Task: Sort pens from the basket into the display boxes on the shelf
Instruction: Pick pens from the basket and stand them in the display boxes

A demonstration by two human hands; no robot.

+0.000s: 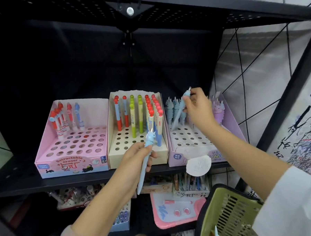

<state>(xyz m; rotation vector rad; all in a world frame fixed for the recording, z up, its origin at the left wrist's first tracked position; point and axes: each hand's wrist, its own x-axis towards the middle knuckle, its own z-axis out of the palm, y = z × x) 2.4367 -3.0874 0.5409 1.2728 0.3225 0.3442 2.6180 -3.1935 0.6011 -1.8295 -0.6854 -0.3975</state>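
Note:
Three display boxes stand on the black shelf (19, 184): a pink box (45, 156) at left, a cream box (115, 156) in the middle, a lilac box (173, 158) at right. My left hand (135, 158) grips a light blue unicorn-topped pen (144, 163), upright in front of the cream box. My right hand (198, 108) holds another light blue pen (178, 115) slanted over the lilac box, its tip down near the holes. A green basket (226, 213) hangs at bottom right with a few pens inside.
The pink box holds a few red and blue pens at its back. The cream box has red and green pens in rows. A lower shelf carries more stationery boxes (190, 186) and a pink writing board (175, 210). A scribbled test sheet (304, 128) hangs at right.

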